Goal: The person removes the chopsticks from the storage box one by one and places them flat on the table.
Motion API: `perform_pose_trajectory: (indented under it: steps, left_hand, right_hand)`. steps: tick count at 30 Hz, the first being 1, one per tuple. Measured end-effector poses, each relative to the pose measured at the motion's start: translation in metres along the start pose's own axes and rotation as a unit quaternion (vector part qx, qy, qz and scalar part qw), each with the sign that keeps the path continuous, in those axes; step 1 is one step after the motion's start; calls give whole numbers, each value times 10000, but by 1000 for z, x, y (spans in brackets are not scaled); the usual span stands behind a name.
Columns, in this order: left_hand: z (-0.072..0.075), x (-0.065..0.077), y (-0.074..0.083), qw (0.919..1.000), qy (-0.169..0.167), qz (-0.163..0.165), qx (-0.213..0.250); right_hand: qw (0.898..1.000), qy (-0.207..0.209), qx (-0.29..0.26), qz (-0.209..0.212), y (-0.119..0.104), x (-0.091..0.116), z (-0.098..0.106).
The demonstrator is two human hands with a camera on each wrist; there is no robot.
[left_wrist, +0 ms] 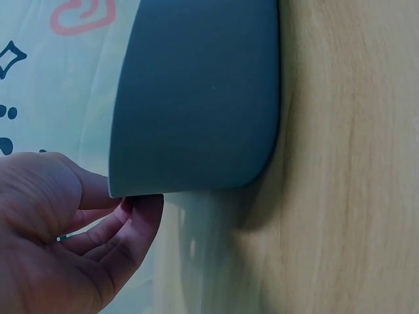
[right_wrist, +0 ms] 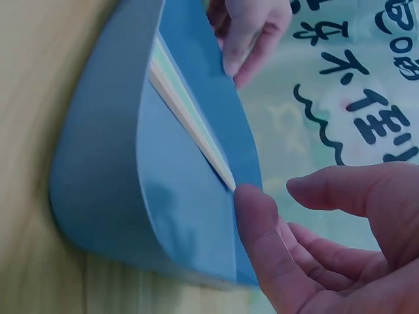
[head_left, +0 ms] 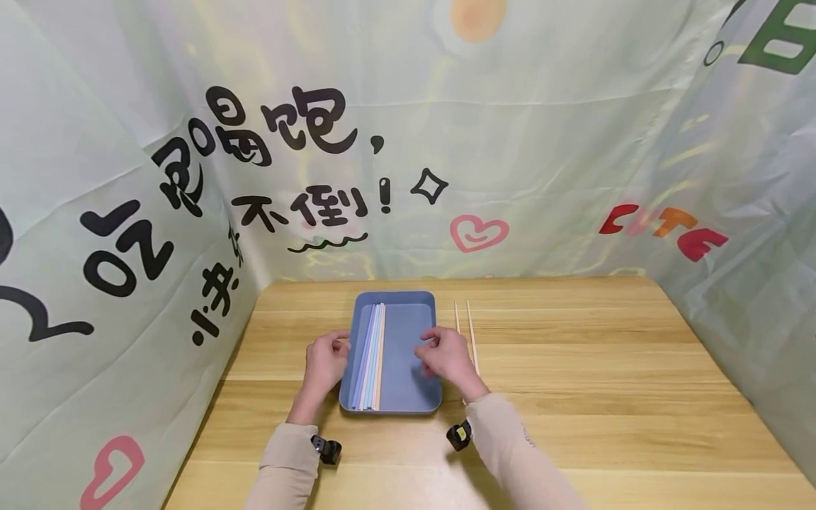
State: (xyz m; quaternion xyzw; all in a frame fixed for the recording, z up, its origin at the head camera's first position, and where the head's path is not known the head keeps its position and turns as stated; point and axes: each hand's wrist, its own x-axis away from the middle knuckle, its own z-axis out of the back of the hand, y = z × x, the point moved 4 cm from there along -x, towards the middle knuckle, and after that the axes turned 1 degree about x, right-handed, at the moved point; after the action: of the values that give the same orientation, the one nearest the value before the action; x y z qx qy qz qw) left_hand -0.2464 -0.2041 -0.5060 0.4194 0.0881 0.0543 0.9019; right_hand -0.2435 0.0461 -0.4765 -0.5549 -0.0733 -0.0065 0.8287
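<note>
A blue-grey rectangular tray (head_left: 403,379) lies on the wooden table. Along its left side runs a bundle of several pastel chopsticks (head_left: 370,358), lengthwise and close together. My left hand (head_left: 326,360) pinches the tray's left rim between thumb and fingers; the left wrist view shows that hand (left_wrist: 78,229) at the wall's edge. Over the tray's right side hovers my right hand (head_left: 448,354), thumb and index finger apart with nothing between them, as the right wrist view shows. Two pale chopsticks (head_left: 472,329) lie on the table right of the tray, partly hidden behind the right hand and wrist.
The wooden table (head_left: 605,382) extends to both sides of the tray. Fabric walls with printed lettering and hearts (head_left: 479,234) enclose it at the back, left and right. A small black camera sits on each wrist.
</note>
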Motion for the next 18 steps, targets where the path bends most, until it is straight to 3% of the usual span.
perform_pose_trajectory:
  steps: [8, 18]
  left_hand:
    - [-1, 0, -1, 10000, -35, -4, 19]
    - [0, -2, -2, 9999, -23, 97, 21]
  right_hand:
    - [9982, -429, 282, 293, -1, 2, -31]
    - [9966, -643, 359, 364, -10, 1, -54]
